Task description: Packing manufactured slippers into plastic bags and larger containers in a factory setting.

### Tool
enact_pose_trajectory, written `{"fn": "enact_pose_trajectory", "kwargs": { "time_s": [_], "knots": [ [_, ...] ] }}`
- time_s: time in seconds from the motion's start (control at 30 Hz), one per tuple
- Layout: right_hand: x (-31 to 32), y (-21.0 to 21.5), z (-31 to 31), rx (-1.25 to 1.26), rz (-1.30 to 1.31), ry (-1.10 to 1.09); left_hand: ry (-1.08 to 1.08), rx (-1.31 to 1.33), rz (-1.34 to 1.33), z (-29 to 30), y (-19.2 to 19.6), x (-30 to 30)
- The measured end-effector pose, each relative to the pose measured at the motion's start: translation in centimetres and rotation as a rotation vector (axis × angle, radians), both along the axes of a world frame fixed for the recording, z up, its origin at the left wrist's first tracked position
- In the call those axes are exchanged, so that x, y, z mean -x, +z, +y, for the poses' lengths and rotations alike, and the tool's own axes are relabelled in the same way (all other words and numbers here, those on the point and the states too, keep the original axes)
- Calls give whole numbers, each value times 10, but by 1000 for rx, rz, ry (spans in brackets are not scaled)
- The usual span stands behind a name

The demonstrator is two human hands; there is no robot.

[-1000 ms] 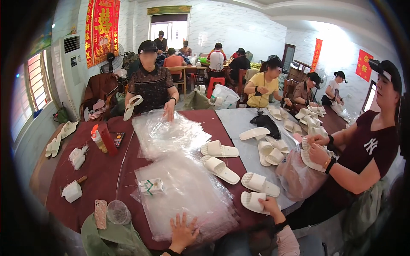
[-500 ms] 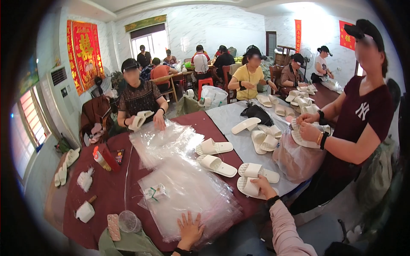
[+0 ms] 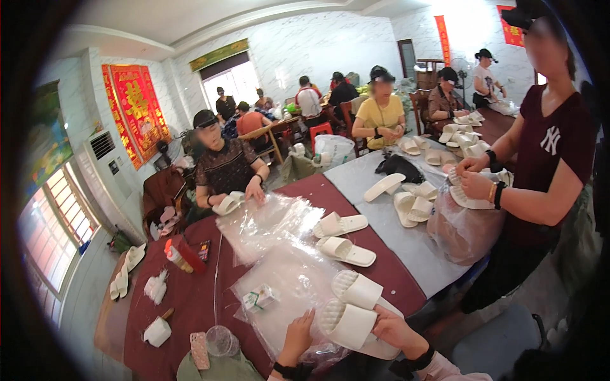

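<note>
Bright windows (image 3: pixel 240 79), glare on clear plastic (image 3: pixel 270 222), blackened curved edges

Cream slippers (image 3: pixel 348 322) paired, clear bags (image 3: pixel 295 282) stacked

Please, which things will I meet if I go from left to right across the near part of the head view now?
White block-shaped thing → pink patterned phone → clear round container → small white box → left hand → cream slippers held by the right hand → grey chair.
</note>
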State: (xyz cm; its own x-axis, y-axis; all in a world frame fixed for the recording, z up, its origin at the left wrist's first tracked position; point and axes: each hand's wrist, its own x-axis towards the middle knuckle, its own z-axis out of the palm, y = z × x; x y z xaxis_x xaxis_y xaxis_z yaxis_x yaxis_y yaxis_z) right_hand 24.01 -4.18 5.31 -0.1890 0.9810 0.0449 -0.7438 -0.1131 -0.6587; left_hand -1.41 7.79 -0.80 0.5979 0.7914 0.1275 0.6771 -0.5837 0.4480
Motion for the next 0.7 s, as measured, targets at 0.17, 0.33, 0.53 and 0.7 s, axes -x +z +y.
{"fn": "enact_pose_trajectory", "kwargs": {
  "time_s": [0.17, 0.33, 0.53, 0.7],
  "knots": [
    [32, -2, -1, -125, -731, 244, -34, 222, -216, -27, -5, 9],
    [31, -42, -6, -69, -793, 370, 185, -382, 252, -58, -22, 20],
    [43, -45, -14, 149, -459, 582, 231, -98, -31, -42, -38, 35],
    [62, -23, -19, 349, -791, 98, 141, -188, -188, -18, -32, 39]
  ]
}}
